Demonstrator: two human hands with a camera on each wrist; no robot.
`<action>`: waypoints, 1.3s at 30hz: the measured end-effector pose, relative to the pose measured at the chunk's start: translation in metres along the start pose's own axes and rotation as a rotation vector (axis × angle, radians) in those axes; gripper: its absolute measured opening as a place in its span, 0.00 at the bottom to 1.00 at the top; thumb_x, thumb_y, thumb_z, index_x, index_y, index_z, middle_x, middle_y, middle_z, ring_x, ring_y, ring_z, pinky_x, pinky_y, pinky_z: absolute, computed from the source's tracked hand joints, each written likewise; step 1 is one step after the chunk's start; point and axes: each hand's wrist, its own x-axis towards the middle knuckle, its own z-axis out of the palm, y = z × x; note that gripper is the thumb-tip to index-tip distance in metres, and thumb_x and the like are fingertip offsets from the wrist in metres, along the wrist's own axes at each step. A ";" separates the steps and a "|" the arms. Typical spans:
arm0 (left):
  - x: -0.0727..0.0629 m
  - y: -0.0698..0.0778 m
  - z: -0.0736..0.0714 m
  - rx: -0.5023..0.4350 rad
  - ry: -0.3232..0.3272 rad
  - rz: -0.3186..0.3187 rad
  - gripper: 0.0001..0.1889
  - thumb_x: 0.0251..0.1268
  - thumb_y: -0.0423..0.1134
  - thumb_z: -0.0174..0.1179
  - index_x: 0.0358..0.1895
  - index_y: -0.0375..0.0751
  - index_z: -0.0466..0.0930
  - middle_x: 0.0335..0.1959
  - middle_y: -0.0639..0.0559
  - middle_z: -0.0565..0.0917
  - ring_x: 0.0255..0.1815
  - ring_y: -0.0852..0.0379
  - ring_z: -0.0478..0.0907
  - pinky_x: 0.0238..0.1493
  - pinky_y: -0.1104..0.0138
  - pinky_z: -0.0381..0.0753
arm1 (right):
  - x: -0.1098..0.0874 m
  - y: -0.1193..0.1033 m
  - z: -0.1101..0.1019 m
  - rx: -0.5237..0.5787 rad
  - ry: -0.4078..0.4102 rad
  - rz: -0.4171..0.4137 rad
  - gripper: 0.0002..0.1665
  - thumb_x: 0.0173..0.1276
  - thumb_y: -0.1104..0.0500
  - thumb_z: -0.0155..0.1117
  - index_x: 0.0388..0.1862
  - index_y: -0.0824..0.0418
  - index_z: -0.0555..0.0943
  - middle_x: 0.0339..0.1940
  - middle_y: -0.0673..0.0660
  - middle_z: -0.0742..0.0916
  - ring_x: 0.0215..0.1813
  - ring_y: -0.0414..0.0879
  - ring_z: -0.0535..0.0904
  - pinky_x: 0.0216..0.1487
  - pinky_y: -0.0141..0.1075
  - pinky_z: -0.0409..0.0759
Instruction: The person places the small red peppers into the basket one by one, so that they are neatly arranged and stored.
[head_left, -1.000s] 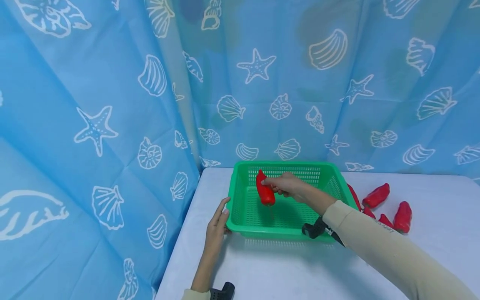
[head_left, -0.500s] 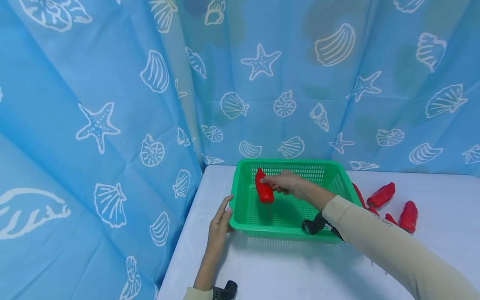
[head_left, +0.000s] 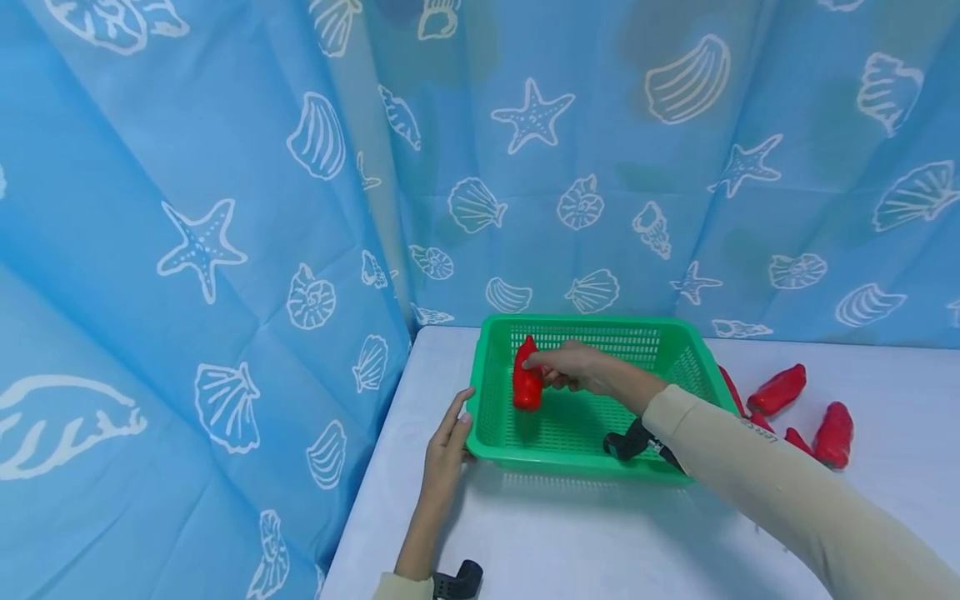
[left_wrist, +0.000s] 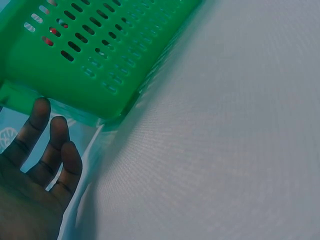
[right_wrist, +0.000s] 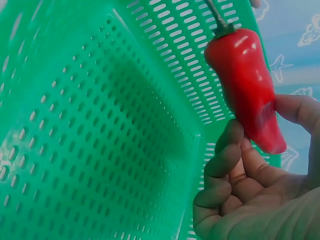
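My right hand (head_left: 573, 367) pinches a red pepper (head_left: 527, 390) between thumb and fingers, over the left part of a green plastic basket (head_left: 585, 465). In the right wrist view the pepper (right_wrist: 245, 75) hangs at a slant, its green stem up at the top and its tapered end by the thumb. The other fingers of that hand (right_wrist: 255, 190) curl beneath it. My left hand (head_left: 442, 458) lies at the basket's left side, fingertips right at the rim. The left wrist view shows its fingers (left_wrist: 65, 165) loosely extended beside the basket's corner; the thumb is hidden there.
Several more red peppers (head_left: 832, 435) lie on the white table (head_left: 570, 542) right of the basket, some partly hidden by the basket and right sleeve (head_left: 780, 483). A blue curtain (head_left: 600, 167) with white shell prints stands behind and to the left.
The held pepper has turned more upright in the head view, and its stem no longer shows there. The view has shifted slightly, with basket and table peppers further right. Both hands keep their holds.
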 end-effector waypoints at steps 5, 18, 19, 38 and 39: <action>0.002 0.000 0.001 0.003 -0.006 0.007 0.22 0.78 0.60 0.45 0.71 0.73 0.68 0.50 0.52 0.79 0.35 0.54 0.74 0.38 0.60 0.77 | 0.008 0.006 -0.002 -0.003 -0.025 0.003 0.23 0.68 0.49 0.66 0.20 0.59 0.70 0.17 0.51 0.70 0.24 0.44 0.61 0.30 0.37 0.57; -0.010 0.034 0.000 -0.013 -0.025 -0.024 0.21 0.82 0.51 0.45 0.73 0.62 0.69 0.54 0.49 0.78 0.36 0.56 0.74 0.42 0.54 0.77 | 0.027 0.023 0.008 -0.101 -0.007 0.047 0.23 0.65 0.48 0.70 0.19 0.58 0.73 0.17 0.51 0.74 0.21 0.43 0.63 0.26 0.34 0.61; -0.010 0.034 0.000 -0.007 -0.028 -0.027 0.22 0.82 0.51 0.45 0.73 0.63 0.68 0.59 0.51 0.77 0.36 0.57 0.74 0.42 0.55 0.77 | 0.029 0.026 0.010 -0.121 -0.001 0.055 0.23 0.64 0.48 0.71 0.19 0.58 0.73 0.17 0.51 0.75 0.21 0.43 0.64 0.26 0.34 0.62; -0.010 0.038 -0.003 0.038 -0.032 -0.009 0.22 0.82 0.50 0.43 0.74 0.60 0.68 0.66 0.54 0.74 0.35 0.58 0.72 0.41 0.57 0.75 | 0.032 0.030 0.021 -0.211 0.001 0.023 0.24 0.68 0.44 0.68 0.23 0.62 0.81 0.19 0.51 0.78 0.21 0.42 0.66 0.25 0.33 0.62; -0.009 0.035 -0.003 0.034 -0.032 -0.016 0.22 0.82 0.50 0.43 0.74 0.60 0.68 0.66 0.54 0.74 0.36 0.58 0.72 0.42 0.57 0.75 | 0.031 0.029 0.021 -0.210 0.000 0.019 0.23 0.68 0.45 0.67 0.25 0.63 0.82 0.19 0.52 0.78 0.21 0.42 0.66 0.25 0.33 0.62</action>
